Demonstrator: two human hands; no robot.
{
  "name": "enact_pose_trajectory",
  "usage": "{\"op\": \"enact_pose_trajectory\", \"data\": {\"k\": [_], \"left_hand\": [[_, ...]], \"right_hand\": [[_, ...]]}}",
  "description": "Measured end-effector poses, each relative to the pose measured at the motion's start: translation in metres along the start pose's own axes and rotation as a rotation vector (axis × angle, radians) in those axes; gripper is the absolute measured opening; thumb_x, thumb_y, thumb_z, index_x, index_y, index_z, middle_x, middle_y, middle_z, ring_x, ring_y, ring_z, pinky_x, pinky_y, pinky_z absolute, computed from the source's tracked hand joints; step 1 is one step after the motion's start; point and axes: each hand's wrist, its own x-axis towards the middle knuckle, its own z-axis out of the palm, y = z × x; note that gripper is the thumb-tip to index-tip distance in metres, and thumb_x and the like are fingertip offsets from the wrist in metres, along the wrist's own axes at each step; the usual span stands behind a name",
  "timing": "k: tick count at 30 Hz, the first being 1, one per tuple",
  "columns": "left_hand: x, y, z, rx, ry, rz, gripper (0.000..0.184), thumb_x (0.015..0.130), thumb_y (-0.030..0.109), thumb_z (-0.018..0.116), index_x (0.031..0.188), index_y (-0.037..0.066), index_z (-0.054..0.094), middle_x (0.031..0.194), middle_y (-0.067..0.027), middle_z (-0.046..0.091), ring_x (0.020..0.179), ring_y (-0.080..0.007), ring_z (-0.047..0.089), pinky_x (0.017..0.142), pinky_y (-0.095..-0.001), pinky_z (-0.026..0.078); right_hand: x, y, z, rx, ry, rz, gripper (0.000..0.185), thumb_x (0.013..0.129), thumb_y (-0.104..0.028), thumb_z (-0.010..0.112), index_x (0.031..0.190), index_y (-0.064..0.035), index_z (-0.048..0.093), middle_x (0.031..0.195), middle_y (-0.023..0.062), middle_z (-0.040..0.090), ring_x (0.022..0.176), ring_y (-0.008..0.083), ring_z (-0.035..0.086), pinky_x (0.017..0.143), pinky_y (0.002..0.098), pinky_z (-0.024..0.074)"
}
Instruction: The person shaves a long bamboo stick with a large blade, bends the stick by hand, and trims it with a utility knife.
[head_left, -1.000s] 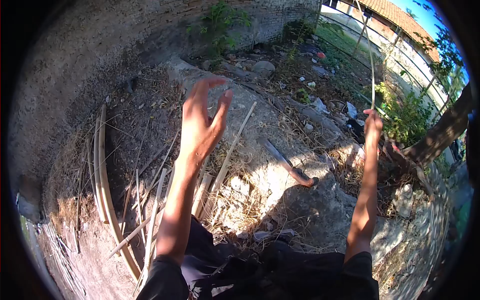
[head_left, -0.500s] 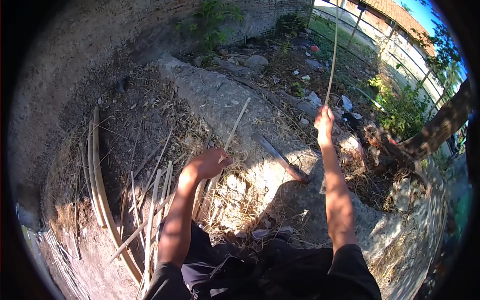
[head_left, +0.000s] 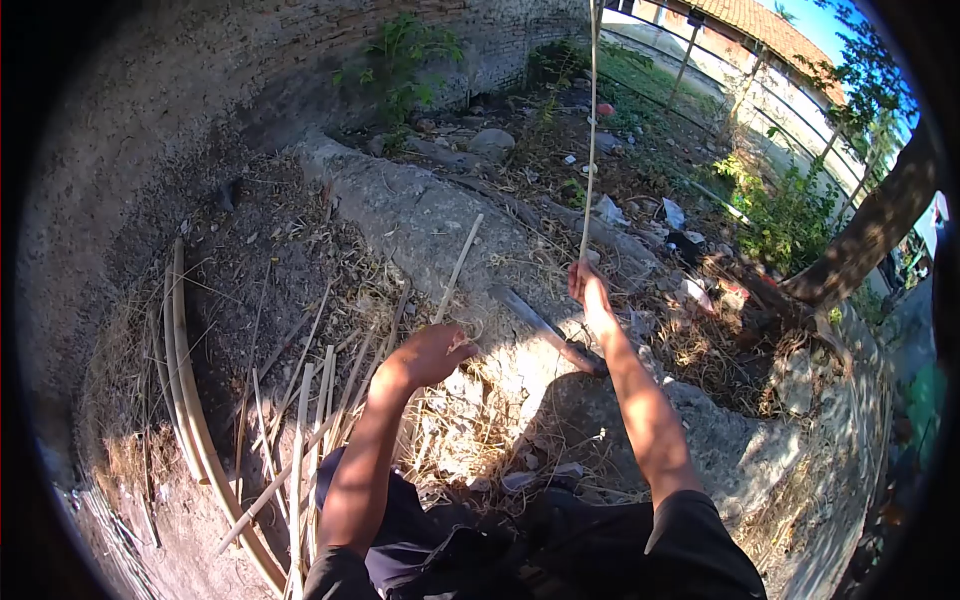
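My right hand (head_left: 590, 287) is closed round the lower end of a long, thin bamboo strip (head_left: 592, 150), which stands nearly upright and runs out of the top of the view. My left hand (head_left: 432, 356) is held lower, its fingers curled; what lies in them, if anything, is hidden. Close behind it a pale bamboo piece (head_left: 460, 265) leans against the rock. Between the hands a long-bladed knife (head_left: 532, 315) rests on the rock, its handle towards me.
Several split bamboo lengths (head_left: 300, 460) lie at my left, with curved ones (head_left: 190, 400) farther out. A big rock (head_left: 400, 200) and dry shavings (head_left: 465, 410) are before me. A tree trunk (head_left: 870, 240) slants at the right; a wall (head_left: 150, 110) rises at the left.
My right hand has moved left and down with the bamboo strip, which now stands more upright. My left hand has shifted slightly right and down. The view has turned a little.
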Motion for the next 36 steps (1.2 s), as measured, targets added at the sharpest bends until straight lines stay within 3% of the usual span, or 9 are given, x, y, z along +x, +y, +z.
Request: {"op": "enact_pose_trajectory", "data": {"k": [3,5,8,13,21,24,26,30,36], "left_hand": [[-0.002,0.01,-0.009,-0.036,0.047,-0.057,0.05,0.101,0.044,0.063,0.123,0.0,0.064,0.121,-0.021,0.069,0.115,-0.0345,0.067,0.098,-0.0447,0.052],[-0.004,0.014,-0.01,-0.071,0.322,-0.041,0.05,0.1,0.039,0.065,0.131,0.0,0.06,0.128,-0.0218,0.066,0.12,-0.0345,0.064,0.102,-0.0436,0.051],[0.007,0.007,-0.014,-0.161,0.472,0.044,0.051,0.1,0.034,0.068,0.135,-0.001,0.057,0.132,-0.024,0.063,0.123,-0.0352,0.063,0.103,-0.0434,0.051],[0.0,0.027,-0.034,-0.492,0.5,0.014,0.055,0.103,0.034,0.064,0.14,-0.004,0.052,0.137,-0.0226,0.06,0.127,-0.0334,0.061,0.106,-0.0446,0.051],[-0.003,0.027,-0.051,-0.895,0.576,0.097,0.046,0.108,0.03,0.056,0.14,-0.004,0.054,0.131,-0.0172,0.066,0.123,-0.0232,0.062,0.105,-0.0389,0.049],[0.001,0.025,-0.05,-0.991,0.593,0.226,0.048,0.108,0.029,0.055,0.142,-0.005,0.052,0.134,-0.0179,0.065,0.124,-0.024,0.062,0.106,-0.0393,0.049],[0.001,0.026,-0.053,-1.055,0.575,0.253,0.049,0.108,0.029,0.055,0.143,-0.005,0.051,0.135,-0.0186,0.065,0.125,-0.0251,0.062,0.107,-0.0399,0.05],[-0.003,0.029,-0.059,-1.142,0.586,0.272,0.052,0.107,0.03,0.056,0.145,-0.006,0.049,0.137,-0.0203,0.063,0.126,-0.0285,0.063,0.107,-0.0411,0.051],[-0.015,0.033,-0.067,-1.247,0.612,0.303,0.049,0.104,0.027,0.062,0.142,-0.002,0.054,0.129,-0.0192,0.068,0.112,-0.0268,0.07,0.099,-0.0388,0.056]], "right_hand": [[-0.019,-0.009,0.045,0.091,-0.087,0.005,0.036,0.109,-0.039,0.052,0.108,-0.0074,0.069,0.081,-0.0004,0.063,0.071,0.01,0.06,0.065,0.0261,0.0495],[-0.027,-0.019,0.072,0.203,-0.202,0.072,0.035,0.109,-0.036,0.052,0.117,-0.0063,0.068,0.089,0.0008,0.065,0.081,0.0116,0.063,0.078,0.0287,0.0545],[-0.032,-0.036,0.106,0.31,-0.36,0.064,0.034,0.109,-0.035,0.052,0.122,-0.0064,0.066,0.091,0.0011,0.066,0.082,0.0124,0.064,0.08,0.03,0.0555],[-0.051,-0.063,0.15,0.391,-0.642,0.084,0.037,0.109,-0.04,0.05,0.116,-0.0059,0.062,0.09,0.0031,0.065,0.079,0.0143,0.064,0.072,0.0303,0.0525],[-0.091,-0.1,0.18,0.345,-0.775,0.147,0.038,0.109,-0.04,0.048,0.116,-0.0051,0.062,0.09,0.0048,0.066,0.077,0.0155,0.063,0.074,0.0313,0.0532],[-0.102,-0.109,0.183,0.309,-0.798,0.173,0.039,0.109,-0.04,0.048,0.116,-0.0036,0.061,0.087,0.0062,0.066,0.074,0.017,0.063,0.072,0.0331,0.0531],[-0.108,-0.116,0.184,0.296,-0.92,0.177,0.044,0.109,-0.044,0.047,0.117,-0.0032,0.063,0.09,0.0057,0.066,0.078,0.0142,0.063,0.074,0.0292,0.0523],[-0.117,-0.123,0.187,0.301,-0.973,0.265,0.044,0.108,-0.042,0.049,0.118,-0.0019,0.064,0.086,0.0056,0.066,0.072,0.0142,0.059,0.068,0.0274,0.0483],[-0.118,-0.119,0.191,0.289,-1.042,0.299,0.048,0.108,-0.041,0.048,0.123,0.0015,0.064,0.08,0.0057,0.065,0.065,0.0114,0.055,0.062,0.0246,0.0448]]}}
